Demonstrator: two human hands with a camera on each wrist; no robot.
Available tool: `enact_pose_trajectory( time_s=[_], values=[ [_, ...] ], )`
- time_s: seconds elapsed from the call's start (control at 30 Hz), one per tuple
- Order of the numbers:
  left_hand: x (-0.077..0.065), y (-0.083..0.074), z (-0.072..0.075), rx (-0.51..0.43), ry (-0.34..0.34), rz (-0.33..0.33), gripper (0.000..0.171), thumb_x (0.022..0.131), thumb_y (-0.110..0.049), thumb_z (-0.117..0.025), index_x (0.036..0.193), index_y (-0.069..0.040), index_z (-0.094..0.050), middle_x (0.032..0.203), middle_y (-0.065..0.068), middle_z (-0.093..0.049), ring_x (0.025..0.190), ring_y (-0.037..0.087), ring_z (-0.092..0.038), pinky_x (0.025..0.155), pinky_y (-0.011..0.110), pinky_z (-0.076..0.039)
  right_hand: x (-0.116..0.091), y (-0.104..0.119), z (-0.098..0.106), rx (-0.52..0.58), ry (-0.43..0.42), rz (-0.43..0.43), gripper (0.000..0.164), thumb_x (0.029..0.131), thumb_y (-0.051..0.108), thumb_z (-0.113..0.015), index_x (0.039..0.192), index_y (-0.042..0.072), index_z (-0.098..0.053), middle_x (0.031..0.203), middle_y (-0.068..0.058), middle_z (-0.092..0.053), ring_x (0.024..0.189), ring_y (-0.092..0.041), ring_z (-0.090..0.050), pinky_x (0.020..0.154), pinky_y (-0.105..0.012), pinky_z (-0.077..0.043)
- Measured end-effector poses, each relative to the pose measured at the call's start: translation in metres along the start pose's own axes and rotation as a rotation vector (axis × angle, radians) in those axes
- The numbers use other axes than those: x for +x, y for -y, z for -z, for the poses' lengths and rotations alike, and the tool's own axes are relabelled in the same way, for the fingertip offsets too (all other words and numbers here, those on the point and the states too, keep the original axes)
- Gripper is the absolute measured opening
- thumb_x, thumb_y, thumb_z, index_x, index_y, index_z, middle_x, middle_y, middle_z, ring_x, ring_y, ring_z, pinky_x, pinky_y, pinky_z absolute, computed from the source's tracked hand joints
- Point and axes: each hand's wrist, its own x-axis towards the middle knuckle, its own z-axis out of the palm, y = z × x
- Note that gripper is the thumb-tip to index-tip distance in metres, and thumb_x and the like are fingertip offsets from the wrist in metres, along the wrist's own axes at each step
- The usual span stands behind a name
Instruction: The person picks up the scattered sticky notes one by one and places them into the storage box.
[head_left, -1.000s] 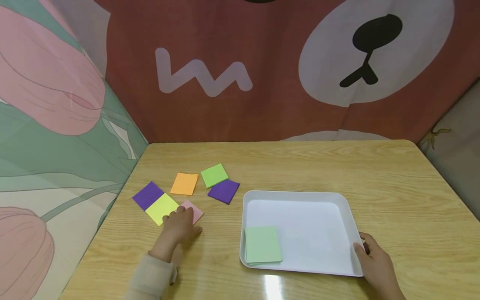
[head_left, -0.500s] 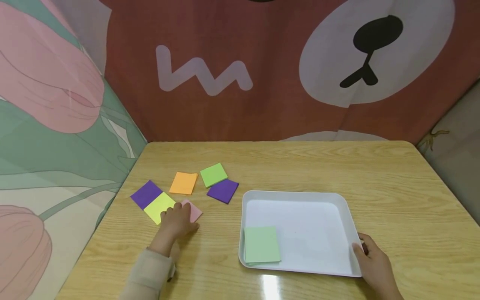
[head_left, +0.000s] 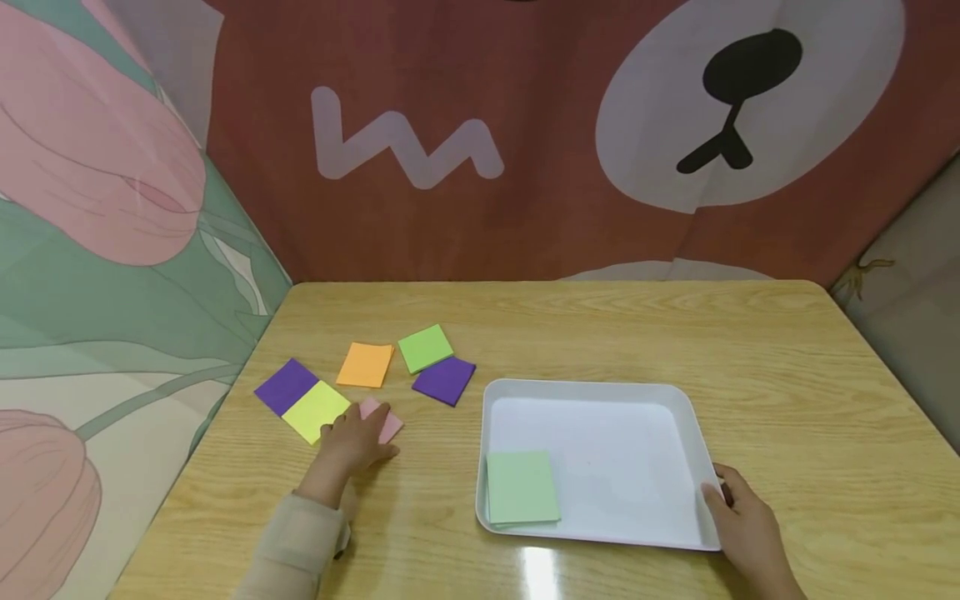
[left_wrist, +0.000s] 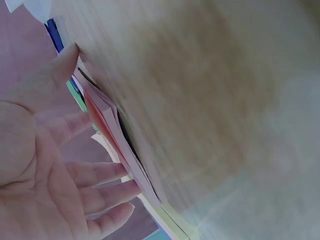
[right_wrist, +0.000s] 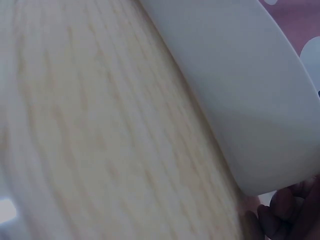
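My left hand (head_left: 352,437) reaches over a pink sticky note pad (head_left: 388,423), its fingertips touching the pad. In the left wrist view the fingers are fairly straight and spread, with the pink pad (left_wrist: 120,137) lying along their tips and its sheets slightly fanned. A yellow pad (head_left: 315,410) sits just left of these fingers, edge to edge with a purple pad (head_left: 287,386). On the right, my right hand (head_left: 750,521) grips the right side of a white tray (head_left: 622,467), thumb over the rim. Light green square notes (head_left: 522,487) lie in the tray's front left corner.
Farther back on the wooden table (head_left: 600,333) are an orange pad (head_left: 365,365), a green pad (head_left: 425,348) and a second purple pad (head_left: 446,381), the last two touching. A printed cloth (head_left: 450,225) hangs behind the table's far edge.
The yellow and purple pads at the left have slid slightly left, away from the pink one. My left hand has shifted a little; the right hand still holds the tray.
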Motion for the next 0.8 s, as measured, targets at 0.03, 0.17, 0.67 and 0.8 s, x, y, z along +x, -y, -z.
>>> enact_pose_trajectory(
  time_s=[0.03,0.17,0.67,0.8],
  values=[
    [0.0003,0.0002,0.0001,0.007,0.003,-0.004,0.061,0.076,-0.031,-0.064,0.127,-0.007,-0.040,0.120,0.036,-0.039,0.101,0.052,-0.039,0.081,0.065,-0.031,-0.0001,-0.0001,-0.0002,0.001,-0.003,0.003,0.027,0.090,0.013,-0.041,0.112,-0.002,-0.044,0.066,-0.006,-0.042,0.058,-0.019,-0.040,0.051,-0.035,-0.036],
    [0.0015,0.0001,0.0001,0.035,0.004,-0.007,0.056,0.079,-0.029,-0.061,0.127,-0.009,-0.041,0.117,0.034,-0.043,0.097,0.051,-0.042,0.079,0.064,-0.032,-0.0007,0.0000,-0.0012,0.007,-0.023,0.016,0.026,0.089,0.012,-0.042,0.110,-0.002,-0.045,0.066,-0.006,-0.042,0.058,-0.019,-0.041,0.051,-0.035,-0.036],
    [0.0034,0.0021,-0.0035,-0.020,-0.022,0.014,0.062,0.070,-0.028,-0.064,0.124,-0.007,-0.043,0.106,0.032,-0.040,0.087,0.042,-0.038,0.068,0.051,-0.043,0.0012,0.0005,0.0000,0.001,0.044,-0.051,0.029,0.090,0.014,-0.040,0.114,-0.002,-0.042,0.068,-0.007,-0.039,0.062,-0.021,-0.040,0.055,-0.035,-0.035],
    [0.0016,0.0018,-0.0036,-0.055,-0.067,0.007,0.061,0.063,-0.025,-0.066,0.118,-0.005,-0.047,0.099,0.030,-0.040,0.083,0.040,-0.037,0.065,0.049,-0.043,0.0006,0.0019,0.0008,0.020,0.044,-0.060,0.029,0.090,0.014,-0.040,0.115,-0.001,-0.042,0.068,-0.007,-0.041,0.063,-0.021,-0.042,0.055,-0.035,-0.037]
  ],
)
